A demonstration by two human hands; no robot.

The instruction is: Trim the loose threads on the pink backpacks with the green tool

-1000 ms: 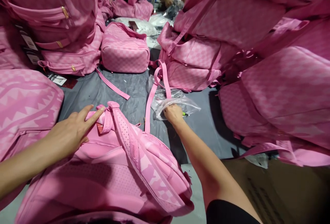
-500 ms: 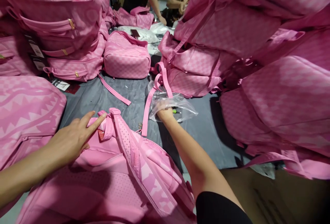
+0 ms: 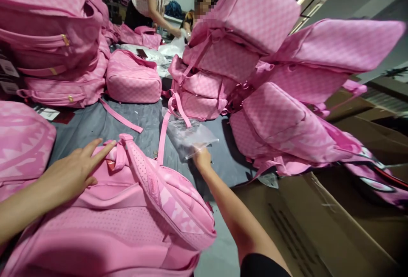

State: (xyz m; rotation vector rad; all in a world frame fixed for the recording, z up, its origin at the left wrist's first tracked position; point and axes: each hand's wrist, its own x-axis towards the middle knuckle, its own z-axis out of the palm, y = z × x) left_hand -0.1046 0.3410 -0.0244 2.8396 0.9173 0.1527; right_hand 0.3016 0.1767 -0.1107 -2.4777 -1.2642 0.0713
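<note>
A pink backpack (image 3: 105, 221) lies in front of me with its padded back and shoulder strap (image 3: 159, 187) upward. My left hand (image 3: 72, 170) rests on its top edge beside the carry loop, fingers stretched out and apart. My right hand (image 3: 202, 158) is at the near edge of a clear plastic bag (image 3: 188, 134) on the table. Its fingers are curled and partly hidden by the film, so whatever they hold cannot be made out. A loose pink strap (image 3: 164, 134) runs down along the left side of the plastic bag.
Stacked pink backpacks stand at left (image 3: 60, 47) and right (image 3: 223, 55). A smaller pink bag (image 3: 134, 79) sits between them on the grey-covered table (image 3: 127, 117). Cardboard boxes (image 3: 302, 221) are at lower right. Two people (image 3: 148, 2) are at the far end.
My right hand has drawn back toward me from deeper inside the plastic bag, and the green-tipped item beside it is out of sight. The view has swung right; my left hand stays on the backpack.
</note>
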